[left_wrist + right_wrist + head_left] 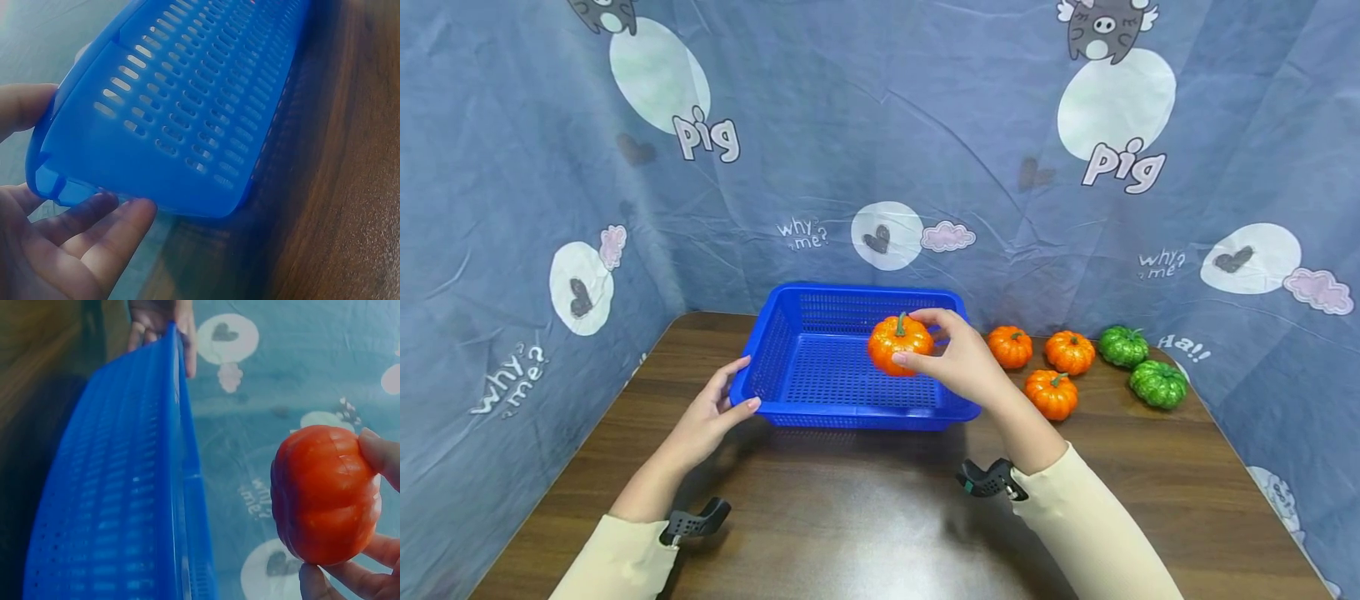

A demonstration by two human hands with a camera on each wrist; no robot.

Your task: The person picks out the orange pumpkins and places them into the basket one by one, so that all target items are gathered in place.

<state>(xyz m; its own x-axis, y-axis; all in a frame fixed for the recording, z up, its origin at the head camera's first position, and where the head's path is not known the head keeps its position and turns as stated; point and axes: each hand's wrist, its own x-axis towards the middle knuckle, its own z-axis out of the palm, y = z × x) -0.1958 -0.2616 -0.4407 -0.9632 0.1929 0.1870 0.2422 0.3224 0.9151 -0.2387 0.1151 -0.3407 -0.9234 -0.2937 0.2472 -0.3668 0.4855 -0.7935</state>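
Observation:
An orange mini pumpkin (897,343) with a green stem is held in my right hand (970,360), thumb on one side and fingers on the other. It hangs over the blue plastic basket (827,371), apart from it, as the right wrist view also shows. My left hand (700,425) grips the basket's left front corner, with the thumb on the rim. In the left wrist view the fingers (119,244) lie against the basket's outer end. Nothing lies in the visible part of the basket's slotted floor.
Right of the basket on the brown wooden table (820,517) sit several more pumpkins, among them an orange pumpkin (1051,394) in front and a green pumpkin (1158,384) at the far right. A blue printed cloth (820,142) stands behind and along both sides.

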